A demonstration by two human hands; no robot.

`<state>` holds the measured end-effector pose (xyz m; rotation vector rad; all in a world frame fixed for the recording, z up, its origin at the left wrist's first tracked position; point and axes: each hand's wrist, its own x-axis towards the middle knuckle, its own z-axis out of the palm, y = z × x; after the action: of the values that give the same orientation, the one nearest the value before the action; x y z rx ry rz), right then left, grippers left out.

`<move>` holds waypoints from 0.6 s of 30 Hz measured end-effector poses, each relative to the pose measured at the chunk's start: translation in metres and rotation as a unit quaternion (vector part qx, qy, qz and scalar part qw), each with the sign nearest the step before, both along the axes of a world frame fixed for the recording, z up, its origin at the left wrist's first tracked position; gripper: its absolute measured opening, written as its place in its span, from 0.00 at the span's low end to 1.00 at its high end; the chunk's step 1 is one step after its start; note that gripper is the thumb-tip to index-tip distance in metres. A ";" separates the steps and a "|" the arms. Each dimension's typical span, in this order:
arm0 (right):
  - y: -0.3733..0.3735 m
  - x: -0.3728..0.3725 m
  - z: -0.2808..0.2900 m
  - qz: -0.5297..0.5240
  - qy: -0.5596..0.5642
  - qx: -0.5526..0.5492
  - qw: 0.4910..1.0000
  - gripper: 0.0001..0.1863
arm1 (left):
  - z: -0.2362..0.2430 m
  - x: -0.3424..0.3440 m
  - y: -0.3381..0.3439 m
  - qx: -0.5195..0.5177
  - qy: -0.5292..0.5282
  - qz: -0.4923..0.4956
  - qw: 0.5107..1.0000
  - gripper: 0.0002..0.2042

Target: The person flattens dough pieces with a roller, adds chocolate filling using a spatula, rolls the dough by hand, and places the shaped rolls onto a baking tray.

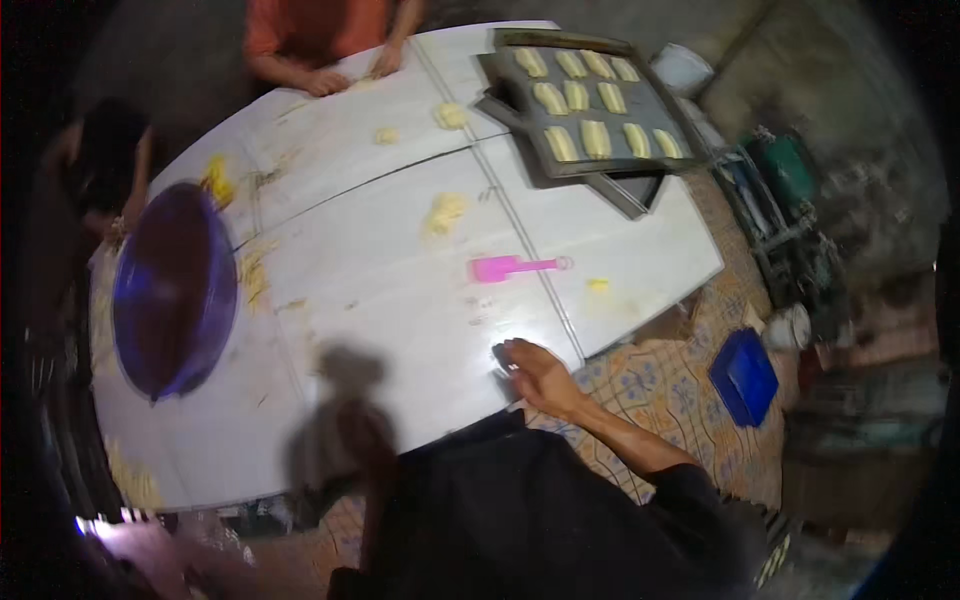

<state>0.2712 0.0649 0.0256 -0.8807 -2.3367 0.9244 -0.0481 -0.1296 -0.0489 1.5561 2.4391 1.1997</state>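
Note:
My right hand (545, 378) is over the near edge of the white table (400, 310), its fingers pointing left and the thumb apart from them. I see nothing held in it; a dark shadow with a small bright spot lies at its fingertips. A dark, blurred shape in the shadow in front of my body appears to be my left hand (372, 440); its fingers cannot be made out. Beyond my right hand lies a pink plastic scraper (497, 268) with a yellow scrap (598, 285) to its right. Farther off sits a lump of pale dough (446, 213).
A dark baking tray (640, 115) with several shaped dough pieces rests at the far right. A large purple basin (236, 285) stands at the left. Across the table a person in orange (320, 35) handles dough. A blue container (745, 378) is on the patterned floor covering.

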 end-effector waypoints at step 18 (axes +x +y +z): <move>-0.039 -0.213 -0.020 0.258 -0.233 0.098 0.932 0.39 | 0.049 -0.002 0.005 0.026 -0.104 -0.004 0.994 0.16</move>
<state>0.0581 0.0260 0.0055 -0.4328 -3.1016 0.6958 -0.0498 -0.1250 0.0006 1.3727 2.2872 1.3588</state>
